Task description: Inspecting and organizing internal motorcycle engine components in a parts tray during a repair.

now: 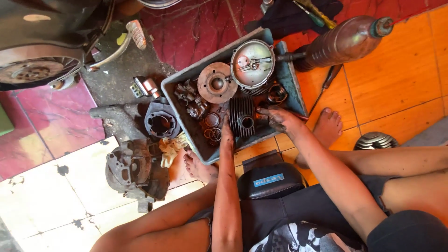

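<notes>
Both hands work inside the grey plastic tray (280,70) on the floor. The left hand (227,133) and the right hand (280,119), fingers curled, clasp the dark finned metal cylinder (242,116) at the tray's near edge. The engine lies dismantled, with loose parts all around.

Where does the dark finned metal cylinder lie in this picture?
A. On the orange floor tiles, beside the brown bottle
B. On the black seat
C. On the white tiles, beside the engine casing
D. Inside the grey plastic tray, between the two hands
D: the dark finned metal cylinder lies inside the grey plastic tray, with the left hand and the right hand on either side of it.
</notes>
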